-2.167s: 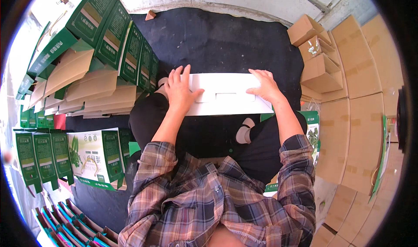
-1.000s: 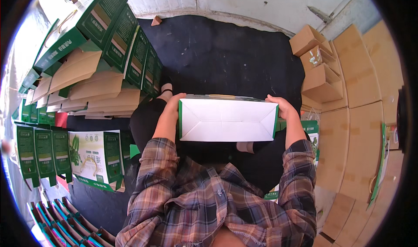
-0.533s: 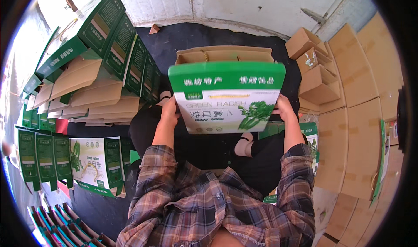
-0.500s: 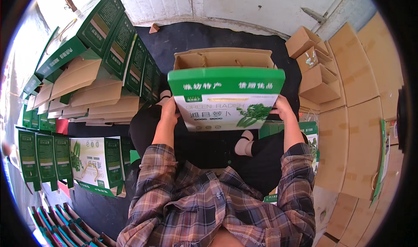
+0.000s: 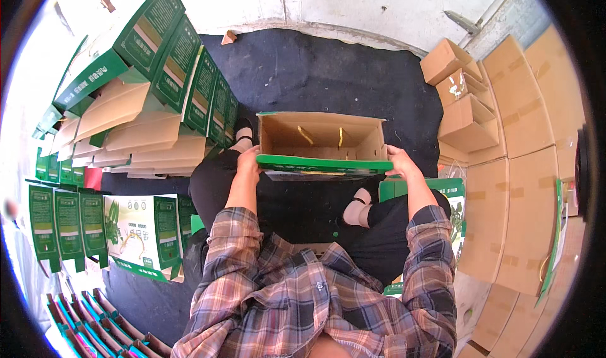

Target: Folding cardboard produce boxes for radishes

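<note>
Between my hands stands a cardboard gift box (image 5: 322, 145) with its top open toward me. Its brown inside shows, with two yellow cord pieces (image 5: 341, 137) on the far inner wall. A green rim (image 5: 325, 164) runs along its near side; the printed white front is mostly hidden below that. My left hand (image 5: 249, 162) grips the box's left near corner, and my right hand (image 5: 401, 161) grips the right near corner. Fingers of both hands are partly hidden by the box.
Stacked green cartons (image 5: 139, 49) rise at the left, above a row of green and white boxes (image 5: 139, 235). Dividers with coloured edges (image 5: 95, 323) lie at lower left. Brown cartons (image 5: 473, 213) line the right; small open boxes (image 5: 467, 121) stand by them. Black cloth (image 5: 328, 68) covers the floor.
The box has come down and tipped so its opening faces up toward me and its printed front has turned out of sight. Both hands stay on its sides.
</note>
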The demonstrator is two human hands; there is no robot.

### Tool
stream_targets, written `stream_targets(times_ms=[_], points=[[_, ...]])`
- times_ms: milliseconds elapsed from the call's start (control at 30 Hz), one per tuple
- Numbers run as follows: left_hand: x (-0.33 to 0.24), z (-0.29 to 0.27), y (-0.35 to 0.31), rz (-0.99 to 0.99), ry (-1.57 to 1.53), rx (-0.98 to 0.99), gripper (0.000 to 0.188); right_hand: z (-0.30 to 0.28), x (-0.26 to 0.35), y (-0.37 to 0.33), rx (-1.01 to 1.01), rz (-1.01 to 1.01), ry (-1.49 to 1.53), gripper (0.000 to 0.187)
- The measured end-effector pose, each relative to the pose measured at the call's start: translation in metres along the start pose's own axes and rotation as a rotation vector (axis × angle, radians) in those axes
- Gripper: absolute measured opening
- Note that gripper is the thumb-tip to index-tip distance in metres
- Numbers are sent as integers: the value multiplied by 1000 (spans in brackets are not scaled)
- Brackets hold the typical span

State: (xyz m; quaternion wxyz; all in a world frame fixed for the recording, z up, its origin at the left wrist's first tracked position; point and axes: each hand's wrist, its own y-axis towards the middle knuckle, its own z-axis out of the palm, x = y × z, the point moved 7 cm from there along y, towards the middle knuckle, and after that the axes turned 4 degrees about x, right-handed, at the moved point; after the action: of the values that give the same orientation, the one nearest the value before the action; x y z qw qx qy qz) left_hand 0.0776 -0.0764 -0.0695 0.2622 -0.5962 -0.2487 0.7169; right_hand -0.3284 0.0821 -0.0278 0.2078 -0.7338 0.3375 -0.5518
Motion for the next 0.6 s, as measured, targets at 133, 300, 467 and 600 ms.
stream_targets(times_ms=[133,300,467,600], points=[[-5,-9,18,79,77,53,28,-5,13,0,-40,-12,2,36],[-51,18,-18,360,276,75,36,-18,30,0,-111,-238,227,34],[-51,38,-36,227,502,239,54,-5,41,-7,2,-229,260,35],[-51,50,-42,203,659,384,73,3,35,-4,92,-211,257,41]])
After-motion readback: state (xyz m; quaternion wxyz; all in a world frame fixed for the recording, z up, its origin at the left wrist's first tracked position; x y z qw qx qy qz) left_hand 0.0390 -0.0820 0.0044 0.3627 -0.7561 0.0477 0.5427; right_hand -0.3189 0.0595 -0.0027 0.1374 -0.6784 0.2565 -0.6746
